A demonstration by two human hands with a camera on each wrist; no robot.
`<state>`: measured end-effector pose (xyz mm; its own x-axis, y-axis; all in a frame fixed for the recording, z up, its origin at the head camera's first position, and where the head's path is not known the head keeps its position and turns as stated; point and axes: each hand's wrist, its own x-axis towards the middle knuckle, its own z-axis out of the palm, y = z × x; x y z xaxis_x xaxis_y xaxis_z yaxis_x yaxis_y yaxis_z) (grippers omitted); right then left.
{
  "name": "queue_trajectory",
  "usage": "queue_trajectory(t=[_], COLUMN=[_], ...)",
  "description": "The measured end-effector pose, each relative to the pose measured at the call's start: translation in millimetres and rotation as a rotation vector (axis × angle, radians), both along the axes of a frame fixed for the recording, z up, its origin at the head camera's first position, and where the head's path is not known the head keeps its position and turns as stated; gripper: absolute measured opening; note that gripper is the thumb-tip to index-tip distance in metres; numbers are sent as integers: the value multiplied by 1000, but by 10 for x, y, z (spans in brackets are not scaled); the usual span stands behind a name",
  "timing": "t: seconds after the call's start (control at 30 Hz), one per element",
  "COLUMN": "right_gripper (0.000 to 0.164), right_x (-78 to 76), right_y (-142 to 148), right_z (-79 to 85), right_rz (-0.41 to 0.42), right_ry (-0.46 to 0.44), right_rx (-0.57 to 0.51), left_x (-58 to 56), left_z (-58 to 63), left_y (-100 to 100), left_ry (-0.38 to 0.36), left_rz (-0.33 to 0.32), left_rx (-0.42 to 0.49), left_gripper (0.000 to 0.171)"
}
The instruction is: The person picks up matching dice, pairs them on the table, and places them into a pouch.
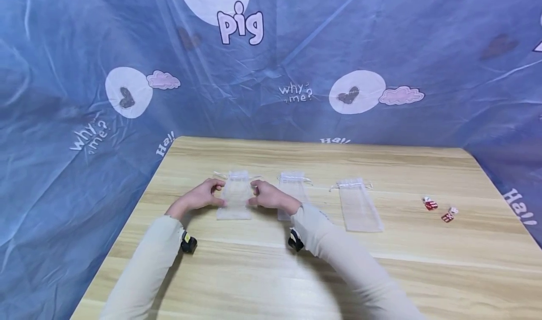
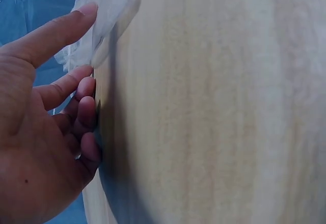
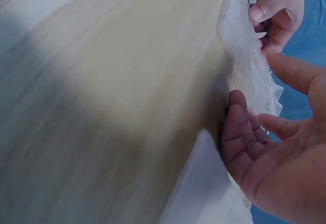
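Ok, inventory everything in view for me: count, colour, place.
Table: one, light wood, in front
Backdrop: one, blue, behind and beside the table
Drawstring bags: three, sheer white, in a row on the table; middle one partly hidden
Dice: at least four, red and white, right of the bags
Wrist devices: two, black, one at each cuff
Sleeves: two, pale, over the table
Left hand: one, bare, at leftmost bag's left edge
Right hand: one, bare, at that bag's right edge
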<state>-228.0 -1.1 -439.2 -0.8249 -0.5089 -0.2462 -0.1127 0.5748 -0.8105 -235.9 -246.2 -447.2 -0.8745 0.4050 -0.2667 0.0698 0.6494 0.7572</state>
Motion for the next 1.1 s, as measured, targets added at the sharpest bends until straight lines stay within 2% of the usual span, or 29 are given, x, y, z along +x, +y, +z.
queue_trajectory(t=[0.1, 0.2, 0.33, 0.47, 0.67, 0.9, 1.1], right_gripper=[70, 64, 53, 43, 31, 24, 14], right_x=[13, 27, 36, 52, 73, 96, 131], right_y=[-19, -18, -7, -1, -10, -20, -6], right_z=[3, 7, 17, 44, 104, 181, 259], right_rz=[-9, -43, -96, -96, -73, -73, -82], right_ry=[0, -40, -106, -119, -38, 58, 185], right_rx=[-14, -75, -178, -257, -307, -289, -236], left_x=[0, 7, 42, 84, 162, 239, 265], left_z=[-18, -26, -1, 30, 73, 139, 234], left_y=[25, 33, 31, 24, 21, 54, 75], left_ry=[13, 21, -17, -55, -18, 133, 142], left_rz=[2, 13, 45, 78, 138, 124, 121], left_rx=[26, 68, 166, 259, 327, 315, 347], left_gripper=[67, 62, 59, 57, 51, 37, 32])
